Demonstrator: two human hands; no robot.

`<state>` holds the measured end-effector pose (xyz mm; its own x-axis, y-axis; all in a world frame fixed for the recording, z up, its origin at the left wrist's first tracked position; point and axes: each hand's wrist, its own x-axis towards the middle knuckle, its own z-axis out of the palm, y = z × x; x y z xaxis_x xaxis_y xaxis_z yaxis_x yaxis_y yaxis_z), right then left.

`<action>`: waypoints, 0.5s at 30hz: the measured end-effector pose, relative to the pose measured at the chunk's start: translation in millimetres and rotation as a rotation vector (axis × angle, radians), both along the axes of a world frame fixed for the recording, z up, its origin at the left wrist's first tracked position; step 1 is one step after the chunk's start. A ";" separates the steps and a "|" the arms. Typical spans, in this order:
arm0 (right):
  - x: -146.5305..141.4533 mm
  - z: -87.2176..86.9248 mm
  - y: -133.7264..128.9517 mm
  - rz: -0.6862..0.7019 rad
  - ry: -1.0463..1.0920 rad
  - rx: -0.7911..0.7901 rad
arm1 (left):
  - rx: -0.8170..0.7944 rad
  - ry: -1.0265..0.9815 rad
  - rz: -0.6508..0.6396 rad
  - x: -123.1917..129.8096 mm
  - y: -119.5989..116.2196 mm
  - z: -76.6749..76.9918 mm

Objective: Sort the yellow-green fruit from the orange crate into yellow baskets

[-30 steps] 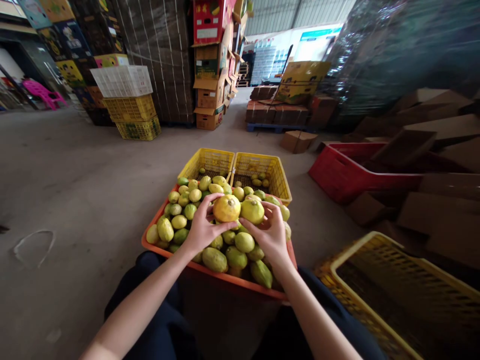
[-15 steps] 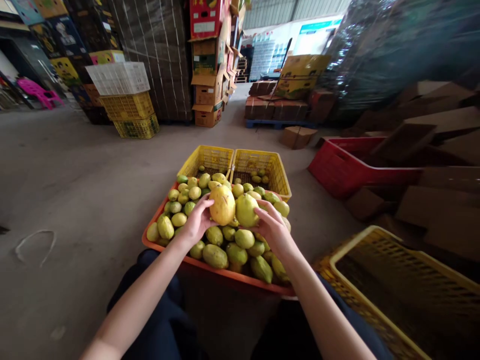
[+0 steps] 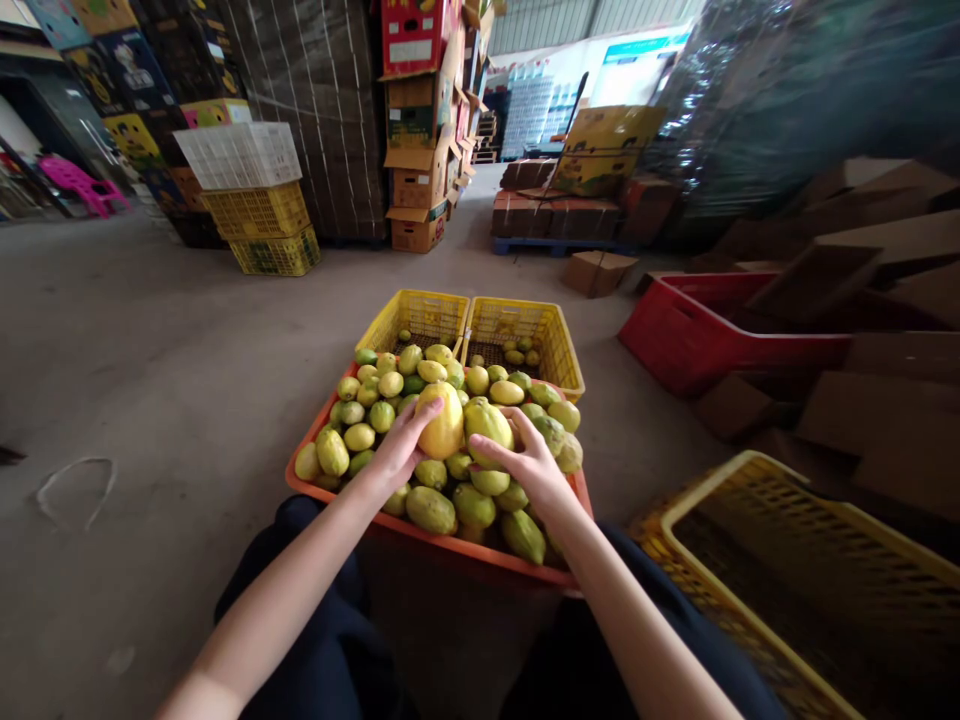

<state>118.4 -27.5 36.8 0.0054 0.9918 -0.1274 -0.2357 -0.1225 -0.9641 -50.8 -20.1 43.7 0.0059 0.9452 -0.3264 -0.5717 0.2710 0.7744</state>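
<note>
Yellow fruit (image 3: pixel 444 428); greener fruit (image 3: pixel 486 420) alongside

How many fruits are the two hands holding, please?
2: the left hand holds a yellow fruit, the right hand a greenish-yellow fruit beside it. No other held fruit shows.

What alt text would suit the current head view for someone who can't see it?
A person's left hand holds a yellow fruit and the right hand a yellow-green fruit over an orange crate of similar fruit. Two yellow crates stand just beyond it.
</note>
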 end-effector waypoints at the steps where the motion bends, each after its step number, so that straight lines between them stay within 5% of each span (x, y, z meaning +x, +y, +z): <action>1: 0.7 -0.4 0.8 -0.024 0.001 -0.031 | -0.022 -0.049 -0.013 -0.5 1.9 0.9; 8: 1.3 1.1 9.2 0.051 0.298 -0.209 | -0.316 -0.351 -0.032 -5.2 12.8 -2.4; 15: 2.4 0.1 16.0 0.062 0.542 -0.340 | -0.327 -0.361 0.119 -2.8 14.4 -2.6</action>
<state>120.8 -11.5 37.0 -0.2040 0.8919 -0.4036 -0.6611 -0.4296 -0.6151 -53.6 -5.7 41.1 0.0716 0.7949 -0.6025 -0.8291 0.3832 0.4070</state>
